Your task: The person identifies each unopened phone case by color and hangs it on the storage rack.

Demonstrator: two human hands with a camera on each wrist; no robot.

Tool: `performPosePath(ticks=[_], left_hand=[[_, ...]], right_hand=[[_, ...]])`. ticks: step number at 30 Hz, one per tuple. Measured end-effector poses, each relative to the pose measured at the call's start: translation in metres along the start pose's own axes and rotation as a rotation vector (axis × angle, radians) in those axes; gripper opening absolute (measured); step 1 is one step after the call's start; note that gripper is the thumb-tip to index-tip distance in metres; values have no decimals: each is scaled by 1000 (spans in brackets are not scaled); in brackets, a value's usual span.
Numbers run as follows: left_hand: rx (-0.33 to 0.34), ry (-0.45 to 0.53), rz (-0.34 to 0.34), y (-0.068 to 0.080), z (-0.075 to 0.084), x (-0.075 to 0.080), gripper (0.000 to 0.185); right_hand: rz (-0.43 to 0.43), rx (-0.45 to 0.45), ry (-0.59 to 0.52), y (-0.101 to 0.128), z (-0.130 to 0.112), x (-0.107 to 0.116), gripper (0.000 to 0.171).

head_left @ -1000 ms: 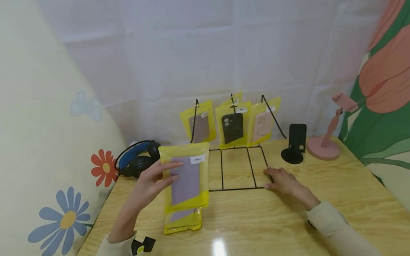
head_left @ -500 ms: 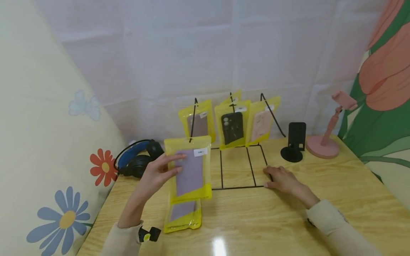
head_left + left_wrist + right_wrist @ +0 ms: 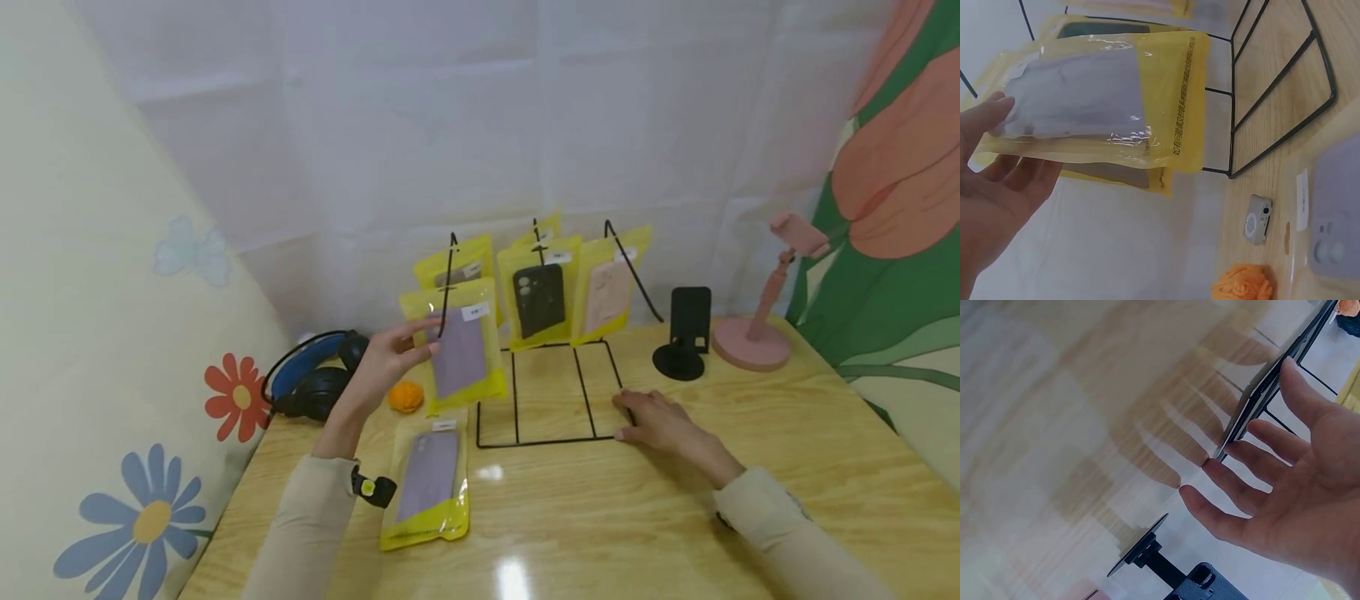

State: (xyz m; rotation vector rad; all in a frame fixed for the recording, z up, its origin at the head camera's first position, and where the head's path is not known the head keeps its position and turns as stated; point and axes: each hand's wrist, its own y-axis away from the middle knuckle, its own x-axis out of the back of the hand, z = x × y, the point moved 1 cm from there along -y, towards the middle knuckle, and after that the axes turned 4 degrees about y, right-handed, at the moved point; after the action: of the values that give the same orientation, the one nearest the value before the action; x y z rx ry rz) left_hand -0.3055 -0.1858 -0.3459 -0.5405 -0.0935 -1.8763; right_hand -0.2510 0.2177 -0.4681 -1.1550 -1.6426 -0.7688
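Left hand holding a packaged phone case at the wire display rack; right hand resting on the rack's base.

The left hand (image 3: 390,354) pinched a yellow pouch with a lilac case (image 3: 457,350) between thumb and fingers, holding it upright at the leftmost hook of the black wire rack (image 3: 551,400), in front of another hung pouch (image 3: 453,267). The right hand (image 3: 660,421), fingers spread and relaxed, lay flat on the wooden table (image 3: 675,517), touching the rack's front right corner. A second lilac pouch (image 3: 429,483) lay flat near the left forearm, an orange ball (image 3: 405,397) and headphones (image 3: 315,383) beyond.
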Motion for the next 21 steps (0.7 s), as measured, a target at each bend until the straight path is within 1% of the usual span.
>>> performPosePath(ticks=[2, 4, 6, 9, 12, 14, 16, 18, 20, 21], left_hand=[[48, 36, -2, -8, -2, 2, 49], [67, 62, -5, -15, -3, 3, 48], [59, 80, -11, -22, -3, 4, 47], [47, 107, -18, -29, -4, 5, 44], [33, 134, -32, -30, -7, 6, 44], [11, 148, -23, -27, -11, 6, 43], [-3, 138, 39, -19, -15, 5, 41], [-8, 88, 149, -6, -18, 2, 36], [1, -12, 264, 9, -22, -4, 30], [19, -86, 298, 17, -25, -9, 27]], right_hand=[[-3, -5, -4, 0, 0, 0, 60], [-5, -10, -6, 0, 0, 0, 60], [-11, -24, -18, 1, 0, 1, 60], [-18, -29, -15, 1, -1, 1, 60], [-20, -29, -10, 0, -1, 1, 61], [-16, -24, -6, 1, 0, 1, 60], [-13, -20, -8, 1, 0, 0, 60], [-10, -16, -9, 1, 0, 1, 60], [-9, -12, -10, 1, 1, 1, 60], [-8, -9, -9, 0, 1, 1, 60]])
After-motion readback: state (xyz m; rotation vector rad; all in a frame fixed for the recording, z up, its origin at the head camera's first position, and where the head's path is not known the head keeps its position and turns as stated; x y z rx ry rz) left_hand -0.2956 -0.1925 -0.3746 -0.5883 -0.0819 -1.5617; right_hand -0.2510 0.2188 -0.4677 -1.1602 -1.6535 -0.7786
